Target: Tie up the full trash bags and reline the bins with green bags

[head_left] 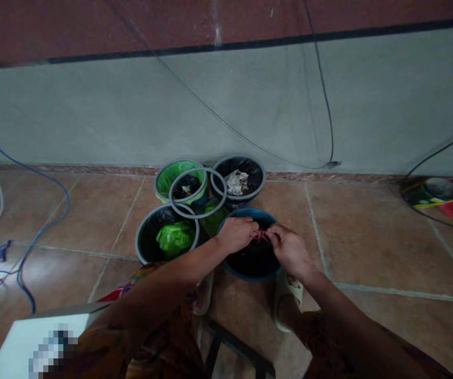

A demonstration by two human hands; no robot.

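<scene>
My left hand point(240, 234) and my right hand point(288, 247) are close together above a blue-rimmed bin point(237, 275) with a dark inside. A thin red string point(261, 235) runs between them, its strands crossed or tangled, and the fingers of both hands are pinched on it. What the string is fastened to, if anything, is too dark to make out. Just left of my left hand, a loose grey ring point(172, 202) lies across the other bins.
Beyond stand a green-lined bin point(167, 176) and a black-lined bin point(256, 176) with crumpled white waste. A bin point(138, 245) holding a green bag point(176, 238) is at left. A white box point(21, 337), dark stool point(242, 345) and blue cable point(48, 229) are nearby.
</scene>
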